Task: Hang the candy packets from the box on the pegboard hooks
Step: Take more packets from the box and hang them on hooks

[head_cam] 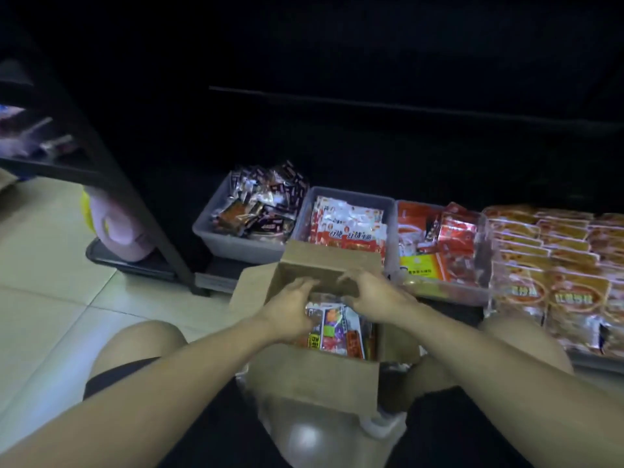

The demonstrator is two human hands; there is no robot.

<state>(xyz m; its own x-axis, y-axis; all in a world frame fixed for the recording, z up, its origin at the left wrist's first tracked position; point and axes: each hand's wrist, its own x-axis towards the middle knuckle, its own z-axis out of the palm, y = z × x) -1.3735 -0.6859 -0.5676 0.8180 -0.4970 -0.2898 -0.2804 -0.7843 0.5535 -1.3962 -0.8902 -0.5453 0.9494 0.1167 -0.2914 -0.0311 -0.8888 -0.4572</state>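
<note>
Here, both hands are reaching into the open box, which is sitting between the person's knees. The left hand is lying over the packets inside, fingers bent toward the far wall; whether it is gripping any I cannot tell. The right hand is hovering above the packets with fingers loosely curled and spread, holding nothing visible. Just behind the box, three bins of snacks are sitting side by side, with stacked orange bags lying to the right.
</note>
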